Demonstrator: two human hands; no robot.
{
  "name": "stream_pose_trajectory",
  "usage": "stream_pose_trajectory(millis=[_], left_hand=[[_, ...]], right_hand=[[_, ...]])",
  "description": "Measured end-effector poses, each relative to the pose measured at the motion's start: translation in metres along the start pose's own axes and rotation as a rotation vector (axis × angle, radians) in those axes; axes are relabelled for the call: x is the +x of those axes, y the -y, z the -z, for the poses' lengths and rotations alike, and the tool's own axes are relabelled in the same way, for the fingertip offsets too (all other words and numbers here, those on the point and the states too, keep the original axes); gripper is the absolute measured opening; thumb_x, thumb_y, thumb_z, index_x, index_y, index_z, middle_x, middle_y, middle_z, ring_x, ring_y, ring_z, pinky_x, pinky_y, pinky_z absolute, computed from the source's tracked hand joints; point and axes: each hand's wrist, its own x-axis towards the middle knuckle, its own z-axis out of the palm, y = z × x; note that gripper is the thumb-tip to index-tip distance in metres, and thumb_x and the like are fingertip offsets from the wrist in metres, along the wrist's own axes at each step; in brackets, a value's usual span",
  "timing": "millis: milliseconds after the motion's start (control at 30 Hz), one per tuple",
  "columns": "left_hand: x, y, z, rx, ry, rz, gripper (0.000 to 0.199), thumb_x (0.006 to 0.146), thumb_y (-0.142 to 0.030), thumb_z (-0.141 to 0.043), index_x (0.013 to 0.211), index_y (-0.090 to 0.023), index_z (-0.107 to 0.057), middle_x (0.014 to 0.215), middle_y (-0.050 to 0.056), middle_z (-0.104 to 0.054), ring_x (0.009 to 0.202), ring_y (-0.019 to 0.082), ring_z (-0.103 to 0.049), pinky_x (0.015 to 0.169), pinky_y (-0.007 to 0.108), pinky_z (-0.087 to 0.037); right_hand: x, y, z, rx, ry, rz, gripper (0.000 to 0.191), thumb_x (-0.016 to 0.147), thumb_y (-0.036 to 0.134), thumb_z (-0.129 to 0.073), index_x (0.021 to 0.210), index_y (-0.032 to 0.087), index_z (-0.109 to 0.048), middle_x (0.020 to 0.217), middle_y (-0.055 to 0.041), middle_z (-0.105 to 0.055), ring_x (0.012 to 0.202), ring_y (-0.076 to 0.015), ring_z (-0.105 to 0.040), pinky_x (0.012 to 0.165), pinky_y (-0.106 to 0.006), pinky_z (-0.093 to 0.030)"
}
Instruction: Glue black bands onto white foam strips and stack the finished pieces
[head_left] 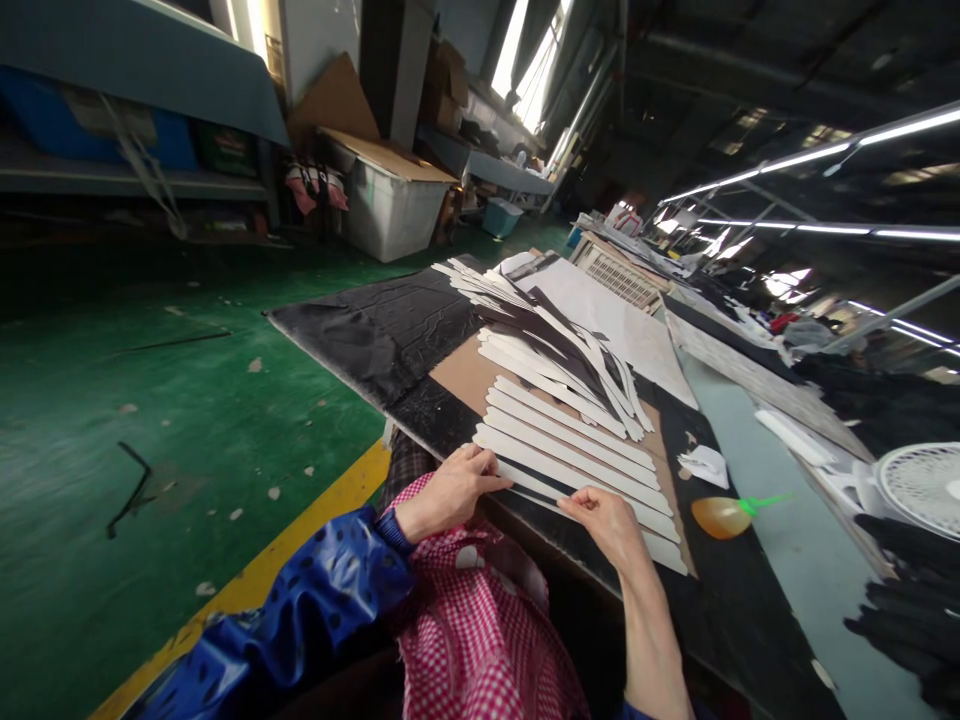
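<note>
Several white strips (577, 455) lie side by side on a brown cardboard sheet (459, 375) on the black-covered table. My left hand (457, 490) is at the near left end of the row, its fingers pinched on a thin strip (534, 492). Farther right, my right hand (604, 515) pinches the same strip between thumb and fingers, close to the table's near edge. Beyond the row, a loose pile of white and dark strips (555, 345) fans out over the cardboard.
An orange-filled bottle with a green nozzle (721, 517) lies right of the cardboard, near a crumpled white piece (703, 465). A white fan (922, 485) stands at far right. A cream crate (619, 278) is farther back. Green floor (187, 400) lies left of the table.
</note>
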Motion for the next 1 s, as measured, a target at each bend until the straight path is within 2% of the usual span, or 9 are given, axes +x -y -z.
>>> stream_pose_trajectory(millis=[500,567,633,700,767,833,867,933,1000], left_hand=[[0.001,-0.007,-0.001,0.024,-0.006,0.04,0.039,0.088,-0.009,-0.043,0.116,-0.026,-0.066,0.096,0.007,-0.055,0.091,0.02,-0.045,0.084,0.034,-0.038],[0.001,-0.008,0.004,-0.058,-0.013,0.044,0.039,0.089,-0.01,-0.041,0.114,-0.024,-0.067,0.096,0.007,-0.057,0.091,0.02,-0.046,0.085,0.036,-0.04],[0.0,-0.007,0.016,-0.271,-0.041,0.059,0.038,0.093,-0.013,-0.037,0.117,-0.022,-0.065,0.096,0.008,-0.059,0.091,0.019,-0.05,0.085,0.034,-0.042],[-0.002,-0.005,0.034,-0.54,-0.129,0.126,0.035,0.096,-0.019,-0.036,0.12,-0.019,-0.062,0.097,0.007,-0.061,0.089,0.017,-0.055,0.083,0.031,-0.045],[-0.003,-0.004,0.052,-0.712,-0.299,0.247,0.032,0.096,-0.026,-0.04,0.117,-0.017,-0.062,0.096,0.006,-0.062,0.086,0.015,-0.057,0.081,0.029,-0.047],[-0.002,-0.007,0.062,-0.719,-0.46,0.34,0.026,0.095,-0.029,-0.045,0.107,-0.017,-0.065,0.093,0.005,-0.062,0.085,0.016,-0.058,0.081,0.03,-0.047],[0.001,-0.01,0.062,-0.692,-0.493,0.349,0.024,0.094,-0.029,-0.046,0.101,-0.018,-0.066,0.092,0.005,-0.062,0.085,0.016,-0.058,0.081,0.03,-0.047],[0.01,-0.022,0.052,-0.639,-0.434,0.288,0.02,0.093,-0.025,-0.046,0.094,-0.018,-0.065,0.091,0.005,-0.063,0.087,0.017,-0.059,0.082,0.032,-0.047],[0.024,-0.037,0.029,-0.607,-0.266,0.163,0.021,0.092,-0.019,-0.043,0.093,-0.019,-0.064,0.091,0.006,-0.064,0.087,0.018,-0.059,0.082,0.032,-0.048]], right_hand=[[0.005,-0.003,-0.01,-0.154,0.014,-0.051,0.027,0.071,0.049,-0.062,0.064,0.024,-0.063,0.061,0.0022,-0.063,0.063,-0.016,-0.057,0.059,-0.026,-0.035],[0.005,0.0,-0.009,-0.155,0.027,-0.046,0.026,0.072,0.048,-0.062,0.064,0.024,-0.063,0.062,0.0019,-0.064,0.064,-0.0161,-0.057,0.059,-0.026,-0.035],[0.005,0.002,-0.008,-0.17,0.035,-0.051,0.025,0.072,0.047,-0.062,0.064,0.024,-0.064,0.063,0.0015,-0.064,0.065,-0.0163,-0.057,0.059,-0.026,-0.035],[0.005,0.005,-0.007,-0.198,0.037,-0.06,0.024,0.072,0.046,-0.062,0.064,0.024,-0.064,0.063,0.0014,-0.063,0.065,-0.0163,-0.057,0.058,-0.025,-0.034],[0.004,0.007,-0.006,-0.222,0.038,-0.057,0.023,0.072,0.045,-0.062,0.064,0.024,-0.064,0.062,0.0015,-0.063,0.065,-0.016,-0.056,0.058,-0.025,-0.033],[0.004,0.009,-0.005,-0.244,0.041,-0.055,0.022,0.073,0.044,-0.062,0.064,0.024,-0.064,0.062,0.0016,-0.062,0.066,-0.0158,-0.056,0.058,-0.025,-0.033],[0.004,0.009,-0.005,-0.257,0.04,-0.06,0.022,0.073,0.044,-0.063,0.064,0.024,-0.064,0.062,0.0016,-0.062,0.066,-0.0158,-0.056,0.058,-0.025,-0.032],[0.005,0.01,-0.004,-0.283,0.037,-0.073,0.021,0.073,0.044,-0.063,0.065,0.024,-0.065,0.062,0.0015,-0.063,0.067,-0.016,-0.057,0.058,-0.025,-0.032],[0.006,0.011,-0.004,-0.304,0.044,-0.07,0.021,0.072,0.044,-0.064,0.064,0.025,-0.065,0.064,0.0011,-0.064,0.068,-0.016,-0.057,0.058,-0.025,-0.032]])
